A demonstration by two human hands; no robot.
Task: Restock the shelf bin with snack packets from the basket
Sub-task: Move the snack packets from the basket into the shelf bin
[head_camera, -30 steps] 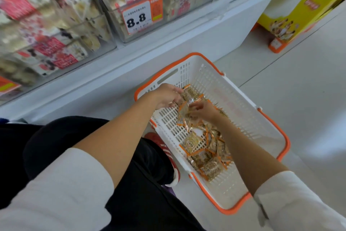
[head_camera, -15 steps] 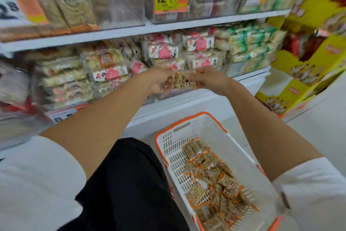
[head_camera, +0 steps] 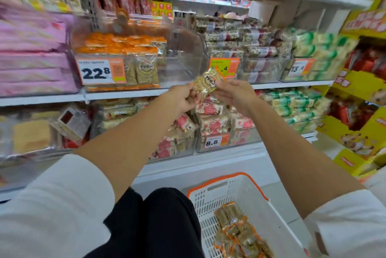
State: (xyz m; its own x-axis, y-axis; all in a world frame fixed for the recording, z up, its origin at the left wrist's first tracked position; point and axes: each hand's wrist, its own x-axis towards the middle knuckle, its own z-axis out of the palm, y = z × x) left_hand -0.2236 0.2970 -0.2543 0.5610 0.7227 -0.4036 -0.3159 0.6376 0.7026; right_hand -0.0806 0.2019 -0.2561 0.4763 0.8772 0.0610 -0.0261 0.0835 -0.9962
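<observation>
Both my hands hold a small bunch of clear, orange-edged snack packets [head_camera: 206,83] up in front of the middle shelf. My left hand [head_camera: 180,99] grips the bunch from the left and my right hand [head_camera: 234,94] pinches it from the right. Behind and to the left stands the clear shelf bin [head_camera: 133,65] with the same packets and a 22.8 price tag. Its right part looks see-through and bare. The white basket with an orange rim [head_camera: 225,180] sits on the floor below, with several more packets [head_camera: 238,234] in it.
Neighbouring clear bins hold pink packs [head_camera: 35,59], nut bars [head_camera: 240,48] and green-wrapped packs [head_camera: 313,53]. A lower shelf carries red-and-white packs [head_camera: 211,124] with an 8.8 tag. Yellow display boxes [head_camera: 359,90] stand to the right. My black-trousered knees [head_camera: 154,220] are beside the basket.
Both hands lifted packets out of the basket and raised them from the lower shelf level to the middle shelf. The view tilted upward with them.
</observation>
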